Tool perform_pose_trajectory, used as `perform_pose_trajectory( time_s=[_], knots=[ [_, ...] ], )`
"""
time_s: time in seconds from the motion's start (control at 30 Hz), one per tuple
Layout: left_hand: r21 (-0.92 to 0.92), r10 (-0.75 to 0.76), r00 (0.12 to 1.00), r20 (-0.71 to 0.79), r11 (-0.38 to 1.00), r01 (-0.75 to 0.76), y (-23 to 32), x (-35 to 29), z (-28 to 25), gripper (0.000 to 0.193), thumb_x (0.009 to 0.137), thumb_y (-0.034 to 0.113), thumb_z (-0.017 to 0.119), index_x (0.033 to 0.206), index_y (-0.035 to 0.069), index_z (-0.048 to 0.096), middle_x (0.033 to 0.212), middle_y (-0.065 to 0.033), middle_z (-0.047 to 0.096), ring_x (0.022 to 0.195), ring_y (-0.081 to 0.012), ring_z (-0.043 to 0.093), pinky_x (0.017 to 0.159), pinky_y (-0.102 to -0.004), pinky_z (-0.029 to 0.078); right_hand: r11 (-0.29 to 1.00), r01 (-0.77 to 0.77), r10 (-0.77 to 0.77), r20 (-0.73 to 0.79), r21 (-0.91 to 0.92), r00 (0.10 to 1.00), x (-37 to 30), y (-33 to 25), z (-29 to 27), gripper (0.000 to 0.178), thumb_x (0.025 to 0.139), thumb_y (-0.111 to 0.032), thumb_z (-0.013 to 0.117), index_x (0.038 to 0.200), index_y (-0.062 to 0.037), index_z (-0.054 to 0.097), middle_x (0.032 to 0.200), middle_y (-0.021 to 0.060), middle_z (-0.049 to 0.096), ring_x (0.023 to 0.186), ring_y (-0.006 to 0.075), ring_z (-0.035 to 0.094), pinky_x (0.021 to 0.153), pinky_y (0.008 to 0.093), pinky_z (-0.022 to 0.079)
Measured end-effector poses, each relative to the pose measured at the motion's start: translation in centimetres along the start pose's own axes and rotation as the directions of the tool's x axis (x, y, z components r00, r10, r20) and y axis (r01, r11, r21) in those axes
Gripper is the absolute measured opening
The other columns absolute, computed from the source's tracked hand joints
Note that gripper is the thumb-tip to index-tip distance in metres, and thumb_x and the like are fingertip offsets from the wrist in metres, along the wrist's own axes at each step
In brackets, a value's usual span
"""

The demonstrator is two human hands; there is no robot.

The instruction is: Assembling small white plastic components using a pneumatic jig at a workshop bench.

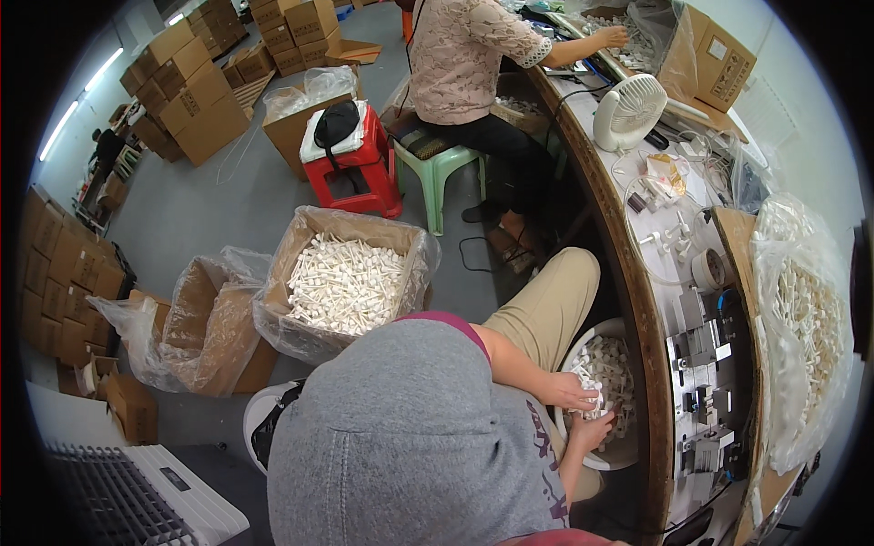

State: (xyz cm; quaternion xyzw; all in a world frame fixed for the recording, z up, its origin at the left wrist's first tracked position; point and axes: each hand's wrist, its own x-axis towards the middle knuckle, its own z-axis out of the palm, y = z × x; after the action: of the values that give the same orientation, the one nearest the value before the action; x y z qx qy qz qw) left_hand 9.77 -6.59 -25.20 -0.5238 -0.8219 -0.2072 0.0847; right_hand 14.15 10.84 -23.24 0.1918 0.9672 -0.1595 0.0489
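Note:
Both my hands are low over a white bucket (622, 457) that is partly filled with small white plastic parts (612, 359). My left hand (574, 391) has its fingers curled over a few of these parts at the near side of the pile. Just below it, my right hand (594, 429) is closed around more of the same stick-like pieces, the two hands almost touching. The pieces between the fingers are partly hidden. The bucket stands between my khaki-trousered legs (551, 291), beside the workbench edge.
A lined carton (273, 305) full of white parts stands left of me, beside a lined open box (196, 318). Metal fixtures (701, 400) and a white fan (630, 111) sit on the bench. Another person (464, 64) reaches over it, near a red stool (350, 177).

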Motion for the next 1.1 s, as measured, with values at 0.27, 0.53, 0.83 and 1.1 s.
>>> perform_pose_trajectory(
  time_s=[0.27,0.53,0.83,1.1],
  knots=[
    [0.256,0.073,0.993,-0.093,0.966,-0.047,0.9,0.0,0.9,0.020,0.083,0.023,0.058,0.101,0.015,0.055,0.110,-0.0099,0.051,0.070,-0.0236,0.059,0.061,-0.0390,0.047,0.997,-0.077,0.077,0.003,0.028,0.997,1.7,-0.2,-0.7,0.101,0.068,-0.044,0.082,0.149,-0.0105,0.031,0.135,0.0241,0.052,0.118,0.0403,0.056,0.093,0.0486,0.049],
    [0.170,0.054,0.988,-0.145,0.985,-0.029,1.9,0.3,0.3,0.023,0.083,0.018,0.058,0.105,0.021,0.057,0.112,-0.0093,0.057,0.070,-0.0251,0.059,0.064,-0.0403,0.050,0.969,-0.246,0.247,0.031,-0.031,0.968,9.0,4.0,1.8,0.088,0.072,-0.060,0.070,0.139,-0.0082,0.048,0.137,0.0225,0.053,0.125,0.0380,0.052,0.096,0.0500,0.045],
    [0.092,-0.039,0.963,0.268,0.996,0.015,2.2,2.0,-4.8,0.009,0.071,0.014,0.062,0.078,0.010,0.065,0.084,-0.0028,0.059,0.088,-0.0218,0.057,0.077,-0.0360,0.048,0.985,-0.025,-0.007,0.186,0.171,0.983,6.2,7.4,0.3,0.092,0.075,-0.074,0.060,0.141,-0.0107,0.050,0.144,0.0198,0.047,0.134,0.0378,0.040,0.114,0.0493,0.027],
    [0.113,-0.015,0.855,0.518,0.992,-0.051,3.2,4.5,-5.4,0.009,0.074,0.017,0.060,0.077,0.012,0.067,0.082,-0.0009,0.060,0.089,-0.0192,0.058,0.079,-0.0330,0.045,0.866,0.471,-0.448,-0.160,0.169,0.880,-0.2,7.2,-3.0,0.080,0.071,-0.047,0.081,0.135,-0.0086,0.051,0.120,0.0174,0.057,0.111,0.0371,0.053,0.096,0.0470,0.041]
  ],
)
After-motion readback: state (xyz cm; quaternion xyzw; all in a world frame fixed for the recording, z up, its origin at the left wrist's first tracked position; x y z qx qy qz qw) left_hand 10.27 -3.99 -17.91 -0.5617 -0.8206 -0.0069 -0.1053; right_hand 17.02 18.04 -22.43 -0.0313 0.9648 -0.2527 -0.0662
